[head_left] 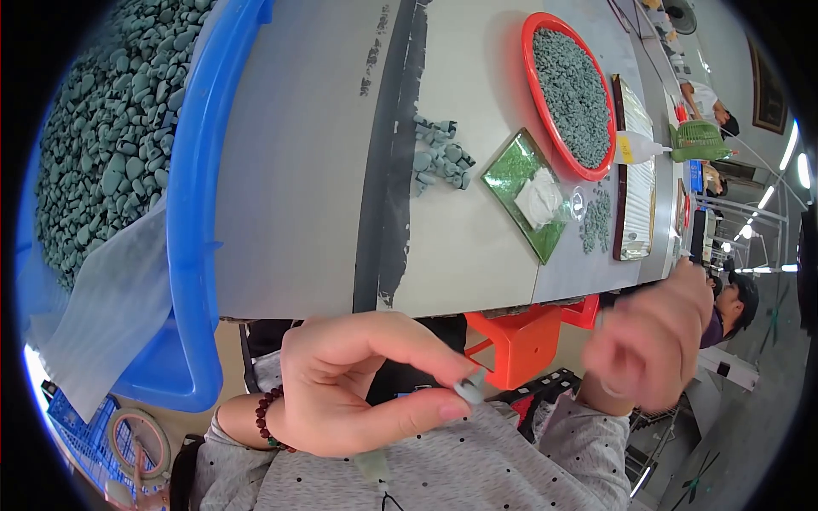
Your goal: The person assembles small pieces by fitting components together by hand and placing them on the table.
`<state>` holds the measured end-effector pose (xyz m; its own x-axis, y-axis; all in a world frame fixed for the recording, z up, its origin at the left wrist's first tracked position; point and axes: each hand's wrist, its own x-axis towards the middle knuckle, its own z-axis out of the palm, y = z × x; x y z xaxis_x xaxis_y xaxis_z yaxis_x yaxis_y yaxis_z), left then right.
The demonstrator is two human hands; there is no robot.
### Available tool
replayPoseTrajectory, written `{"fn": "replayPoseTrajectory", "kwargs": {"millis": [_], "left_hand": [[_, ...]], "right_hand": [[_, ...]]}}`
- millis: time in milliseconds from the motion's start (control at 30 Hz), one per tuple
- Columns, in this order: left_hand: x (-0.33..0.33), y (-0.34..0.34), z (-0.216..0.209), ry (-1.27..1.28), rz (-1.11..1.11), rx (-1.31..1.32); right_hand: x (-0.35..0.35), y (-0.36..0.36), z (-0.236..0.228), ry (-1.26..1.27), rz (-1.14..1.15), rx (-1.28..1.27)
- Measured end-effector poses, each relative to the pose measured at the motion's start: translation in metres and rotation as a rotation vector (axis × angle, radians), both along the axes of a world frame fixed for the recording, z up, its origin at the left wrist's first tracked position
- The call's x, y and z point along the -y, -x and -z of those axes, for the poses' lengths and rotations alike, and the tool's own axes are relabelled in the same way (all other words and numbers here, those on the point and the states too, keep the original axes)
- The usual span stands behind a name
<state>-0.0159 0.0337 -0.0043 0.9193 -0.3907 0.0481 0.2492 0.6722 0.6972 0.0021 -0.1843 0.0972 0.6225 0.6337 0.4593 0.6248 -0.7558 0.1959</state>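
My left hand (358, 383), with a dark bead bracelet on its wrist, pinches a small grey-green piece (470, 389) between thumb and forefinger. The piece looks like a little moulded part with a pale edge; its exact kind I cannot make out. Off to the right, raised beside the table edge, my right hand (652, 341) is smeared by motion. Its fingers look curled, but whether they hold anything does not show. On the table beyond my left hand lies a loose heap of similar grey-green pieces (443, 157).
A blue tub (192, 213) full of grey-green pieces stands at left. Farther right are a green tile (511, 175) bearing a white lump, a red bowl (528, 64) of small pieces, a squeeze bottle (635, 147) and a framed tray (635, 204). An orange stool (528, 349) stands below.
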Motion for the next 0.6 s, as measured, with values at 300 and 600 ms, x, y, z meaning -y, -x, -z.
{"fn": "replayPoseTrajectory", "kwargs": {"millis": [300, 600], "left_hand": [[0.008, 0.003, 0.009, -0.034, -0.029, 0.071], [0.014, -0.006, 0.012, -0.381, -0.268, 0.576]], "right_hand": [[-0.032, 0.014, 0.044, -0.56, -0.142, -0.211], [-0.03, 0.033, 0.065, -1.584, -0.277, -0.922]]}}
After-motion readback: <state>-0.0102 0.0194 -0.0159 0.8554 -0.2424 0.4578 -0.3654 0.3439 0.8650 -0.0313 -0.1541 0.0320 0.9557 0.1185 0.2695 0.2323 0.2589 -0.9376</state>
